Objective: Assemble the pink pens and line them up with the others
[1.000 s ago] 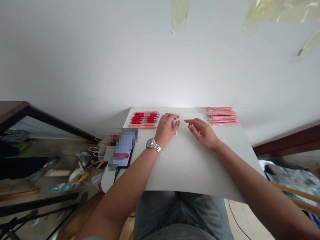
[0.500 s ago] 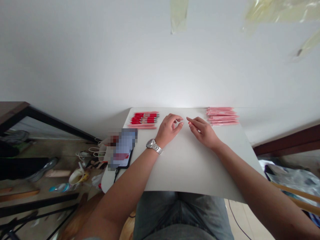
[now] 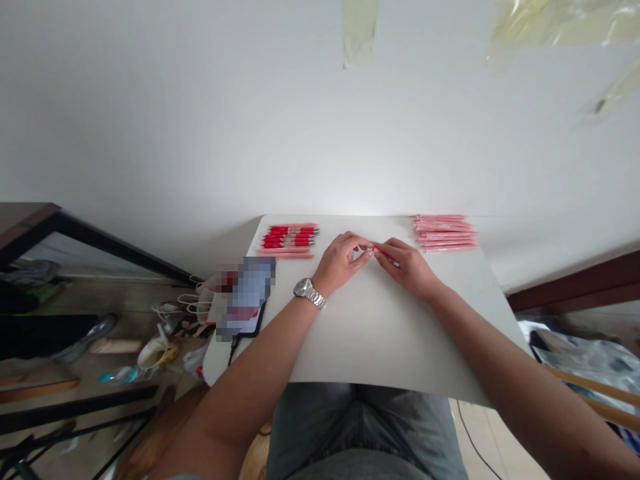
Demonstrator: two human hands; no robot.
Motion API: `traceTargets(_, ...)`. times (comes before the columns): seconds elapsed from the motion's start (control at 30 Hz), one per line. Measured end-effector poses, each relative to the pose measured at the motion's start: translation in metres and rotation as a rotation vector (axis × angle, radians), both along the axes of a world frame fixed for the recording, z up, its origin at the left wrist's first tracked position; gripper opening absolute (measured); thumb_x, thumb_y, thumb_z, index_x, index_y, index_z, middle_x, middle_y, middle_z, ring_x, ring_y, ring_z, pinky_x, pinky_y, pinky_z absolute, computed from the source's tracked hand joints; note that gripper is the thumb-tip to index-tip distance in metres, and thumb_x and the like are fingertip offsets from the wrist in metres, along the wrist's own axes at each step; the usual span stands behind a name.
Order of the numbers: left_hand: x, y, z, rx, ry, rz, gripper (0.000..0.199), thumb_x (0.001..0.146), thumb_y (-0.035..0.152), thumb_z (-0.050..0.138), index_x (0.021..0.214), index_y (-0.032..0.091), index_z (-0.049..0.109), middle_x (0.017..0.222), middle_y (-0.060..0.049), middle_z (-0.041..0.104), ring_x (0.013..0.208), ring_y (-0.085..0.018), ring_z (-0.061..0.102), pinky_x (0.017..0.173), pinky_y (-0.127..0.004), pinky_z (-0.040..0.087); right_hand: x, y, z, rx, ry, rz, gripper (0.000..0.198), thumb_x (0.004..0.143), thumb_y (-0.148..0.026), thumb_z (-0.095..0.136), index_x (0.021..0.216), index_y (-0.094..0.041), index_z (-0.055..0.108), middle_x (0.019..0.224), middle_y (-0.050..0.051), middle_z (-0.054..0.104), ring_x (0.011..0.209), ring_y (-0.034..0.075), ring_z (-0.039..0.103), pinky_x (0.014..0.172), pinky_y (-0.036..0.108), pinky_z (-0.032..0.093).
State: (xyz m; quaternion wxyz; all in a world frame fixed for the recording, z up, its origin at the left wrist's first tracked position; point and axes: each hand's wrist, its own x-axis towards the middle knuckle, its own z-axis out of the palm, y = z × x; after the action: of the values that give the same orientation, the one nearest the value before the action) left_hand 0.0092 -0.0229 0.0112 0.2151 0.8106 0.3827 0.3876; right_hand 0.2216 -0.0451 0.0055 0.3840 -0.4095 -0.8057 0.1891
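Observation:
Over the middle of the table, my left hand [image 3: 341, 262] and my right hand [image 3: 407, 268] meet at the fingertips. Both are closed in a pinch around a small red piece [image 3: 373, 249], mostly covered by the fingers; its kind does not show. A row of red click pens [image 3: 290, 237] lies to the left of my left hand, with slim pink sticks [image 3: 286, 254] along its near side. Beyond my right hand is a pile of slim pink pieces [image 3: 445, 233] that look wrapped in clear plastic.
The white table [image 3: 375, 340] stands against the wall. A phone [image 3: 255, 320] with a cable lies at its left edge, partly pixelated. A dark-framed table [image 3: 30, 220] and floor clutter are at left. Plastic-wrapped items [image 3: 585, 353] lie low at right.
My hands have come together, the left fingertips moving right and closing near the small red piece at the right fingertips. The pens and the pink pile have not moved.

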Motion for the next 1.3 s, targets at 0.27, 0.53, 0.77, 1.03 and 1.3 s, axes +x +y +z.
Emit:
traceTargets(0.27, -0.0005, 0.0007, -0.0003, -0.016, -0.032, -0.031, 0.014, 0.098, 0.033, 0.066, 0.107, 0.023, 0.071, 0.101, -0.004, 0.068, 0.081, -0.014, 0.06, 0.069, -0.027, 0.052, 0.001, -0.0002, -0.0003, -0.023, -0.001, 0.021, 0.036, 0.103, -0.031, 0.053, 0.134, -0.026, 0.071, 0.093, 0.007, 0.063, 0.076, 0.019, 0.061, 0.072, 0.034, 0.051)
traceTargets(0.53, 0.0008, 0.0011, -0.0014, -0.003, -0.046, -0.032, 0.011, 0.098, 0.031, 0.065, 0.101, 0.021, 0.068, 0.096, -0.003, 0.066, 0.081, -0.014, 0.059, 0.069, -0.027, 0.051, 0.0012, 0.0016, -0.0021, 0.031, -0.024, 0.008, 0.033, 0.103, -0.032, 0.055, 0.131, -0.026, 0.071, 0.097, 0.008, 0.067, 0.084, 0.021, 0.064, 0.077, 0.035, 0.052)
traceTargets(0.77, -0.0012, 0.0021, -0.0023, 0.001, -0.088, 0.0, 0.009, 0.1, 0.028, 0.062, 0.103, 0.021, 0.066, 0.098, -0.003, 0.065, 0.078, -0.013, 0.06, 0.07, -0.027, 0.052, 0.0042, 0.0034, -0.0051, 0.027, -0.024, -0.076, 0.029, 0.103, -0.036, 0.056, 0.124, -0.025, 0.073, 0.101, 0.008, 0.07, 0.088, 0.02, 0.068, 0.078, 0.033, 0.054)
traceTargets(1.03, -0.0028, 0.0044, -0.0029, 0.013, -0.12, 0.047, 0.008, 0.1, 0.025, 0.061, 0.104, 0.021, 0.066, 0.099, -0.004, 0.066, 0.083, -0.014, 0.062, 0.079, -0.029, 0.053, 0.0056, 0.0051, -0.0047, 0.035, -0.091, -0.246, 0.031, 0.101, -0.043, 0.059, 0.116, -0.021, 0.075, 0.093, 0.006, 0.071, 0.07, 0.015, 0.065, 0.066, 0.029, 0.051)
traceTargets(1.3, -0.0046, 0.0057, -0.0027, 0.023, -0.112, 0.046, 0.008, 0.101, 0.026, 0.06, 0.104, 0.021, 0.065, 0.101, -0.004, 0.065, 0.084, -0.014, 0.063, 0.079, -0.03, 0.053, 0.0066, 0.0047, -0.0056, 0.03, -0.091, -0.23, 0.03, 0.101, -0.038, 0.058, 0.119, -0.022, 0.075, 0.096, 0.007, 0.073, 0.07, 0.015, 0.065, 0.066, 0.029, 0.051)
